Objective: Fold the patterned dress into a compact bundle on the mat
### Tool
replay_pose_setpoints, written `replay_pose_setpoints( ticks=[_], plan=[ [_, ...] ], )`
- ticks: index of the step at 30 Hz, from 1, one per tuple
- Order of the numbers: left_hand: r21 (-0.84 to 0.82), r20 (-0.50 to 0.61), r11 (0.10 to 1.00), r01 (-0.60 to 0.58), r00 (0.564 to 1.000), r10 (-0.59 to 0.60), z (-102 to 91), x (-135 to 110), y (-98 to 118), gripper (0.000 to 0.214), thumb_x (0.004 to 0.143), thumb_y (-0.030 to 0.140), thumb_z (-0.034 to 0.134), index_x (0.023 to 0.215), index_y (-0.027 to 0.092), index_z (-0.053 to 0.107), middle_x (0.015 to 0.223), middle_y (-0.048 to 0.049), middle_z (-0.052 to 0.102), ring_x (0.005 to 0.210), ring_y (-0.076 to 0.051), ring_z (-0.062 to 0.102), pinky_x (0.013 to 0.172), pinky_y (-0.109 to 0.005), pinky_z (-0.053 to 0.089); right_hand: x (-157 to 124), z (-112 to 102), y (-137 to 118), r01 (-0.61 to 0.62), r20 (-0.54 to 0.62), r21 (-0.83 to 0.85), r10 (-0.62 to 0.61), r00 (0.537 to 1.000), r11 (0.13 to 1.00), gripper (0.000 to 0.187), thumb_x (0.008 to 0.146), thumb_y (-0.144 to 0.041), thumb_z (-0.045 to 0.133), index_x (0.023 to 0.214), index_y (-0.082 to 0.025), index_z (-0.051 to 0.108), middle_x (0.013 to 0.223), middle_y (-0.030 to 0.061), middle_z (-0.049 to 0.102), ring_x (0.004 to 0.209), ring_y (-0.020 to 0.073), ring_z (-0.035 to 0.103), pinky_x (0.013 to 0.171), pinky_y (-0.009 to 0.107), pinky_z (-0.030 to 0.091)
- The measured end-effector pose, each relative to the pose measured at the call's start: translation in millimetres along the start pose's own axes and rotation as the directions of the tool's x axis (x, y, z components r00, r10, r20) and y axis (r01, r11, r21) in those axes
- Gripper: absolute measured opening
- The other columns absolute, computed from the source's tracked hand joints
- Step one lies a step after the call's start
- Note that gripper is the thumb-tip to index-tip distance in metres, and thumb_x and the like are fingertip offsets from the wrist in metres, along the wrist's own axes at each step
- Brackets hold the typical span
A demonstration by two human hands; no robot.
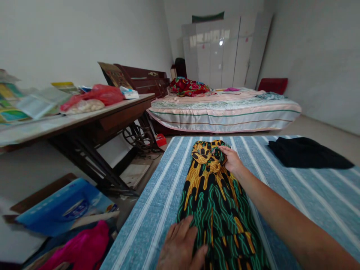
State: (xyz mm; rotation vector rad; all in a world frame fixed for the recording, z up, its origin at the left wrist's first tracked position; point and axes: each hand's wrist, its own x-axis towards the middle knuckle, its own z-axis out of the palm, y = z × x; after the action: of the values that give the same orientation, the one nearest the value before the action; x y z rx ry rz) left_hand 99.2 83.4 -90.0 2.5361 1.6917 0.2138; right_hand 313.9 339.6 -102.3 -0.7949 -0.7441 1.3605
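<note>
Looking down on the bench [157,195], draped in a blue cover with white stripes. Along the middle of it, running away from the viewer, a patterned cloth [219,210] in green, black and orange, folded into a long narrow strip. At the near end, the left hand [181,247]: palm down, fingers spread and released, pressing flat on the cloth's left edge, gripping nothing. At the far end, the right hand [232,159], arm stretched along the cloth's right side, fingers curled into the bunched, mostly orange end, grasping a fold of it. Cloth flat and smooth through the middle, crumpled only up there under the right hand's fingers. Off to the far right of the bench, well apart from both hands, a black garment [308,152], lying in a loose heap. Beyond the bench, a bed [225,112] with a pale striped spread and a red patterned bundle [187,86] near its head; behind that, a glossy white wardrobe [222,52]. To the left, a side bench [120,108] on dark iron legs, loaded with papers [36,103] and a red plastic bag [105,93]. Down on the floor at the left, a blue carton [64,206] and, just beside it, a bright pink fabric [84,247].
</note>
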Motion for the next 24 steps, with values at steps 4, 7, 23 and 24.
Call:
replay_pose_setpoints(
  ticks=[4, 7, 23, 24],
  plan=[
    [-0.056, -0.067, 0.997, 0.053, 0.996, -0.056, -9.5, 82.6, -0.8, 0.035, 0.088, 0.027, 0.041, 0.117, 0.013, 0.054, 0.140, -0.0137, 0.041, 0.129, -0.025, 0.036, 0.105, -0.043, 0.033, -6.2, 0.6, 0.0, 0.029, 0.063, -0.124, -0.022, 0.998, 0.992, 0.017, 0.057, -0.034, 0.064, 0.072, -0.025, 0.061, 0.062, 0.0007, 0.067, 0.064, 0.0222, 0.065, 0.063, 0.037, 0.052],
    [-0.044, 0.011, 0.998, 0.046, 0.999, -0.045, 4.8, 125.9, -12.0, 0.050, 0.089, 0.039, 0.039, 0.131, 0.011, 0.043, 0.147, -0.0154, 0.028, 0.136, -0.027, 0.021, 0.109, -0.048, 0.024, -9.1, -7.2, 0.6, 0.079, 0.096, -0.286, -0.054, 0.994, 0.955, 0.022, 0.060, -0.040, 0.061, 0.076, -0.025, 0.062, 0.066, 0.0011, 0.068, 0.065, 0.0217, 0.064, 0.062, 0.036, 0.050],
    [-0.119, -0.007, 0.991, 0.067, 0.998, -0.068, 40.7, 131.3, -26.5, 0.070, 0.087, 0.063, 0.018, 0.140, 0.019, 0.034, 0.150, -0.0106, 0.022, 0.139, -0.027, 0.009, 0.112, -0.048, 0.011, 14.8, 73.2, 21.9, 0.423, 0.423, -0.906, -0.003, 0.906, -0.010, 0.016, 0.071, -0.039, 0.064, 0.074, -0.024, 0.066, 0.085, 0.0068, 0.068, 0.090, 0.0231, 0.060, 0.076, 0.030, 0.040],
    [-0.128, -0.006, 0.989, 0.072, 0.997, -0.074, 40.4, 130.8, -26.3, 0.071, 0.086, 0.063, 0.018, 0.140, 0.019, 0.034, 0.150, -0.0109, 0.021, 0.139, -0.027, 0.009, 0.112, -0.049, 0.011, 21.9, 87.8, 30.7, 0.405, 0.404, -0.913, 0.029, 0.914, -0.056, 0.021, 0.071, -0.044, 0.066, 0.072, -0.023, 0.066, 0.085, 0.0090, 0.068, 0.089, 0.0248, 0.060, 0.075, 0.032, 0.041]
  ],
)
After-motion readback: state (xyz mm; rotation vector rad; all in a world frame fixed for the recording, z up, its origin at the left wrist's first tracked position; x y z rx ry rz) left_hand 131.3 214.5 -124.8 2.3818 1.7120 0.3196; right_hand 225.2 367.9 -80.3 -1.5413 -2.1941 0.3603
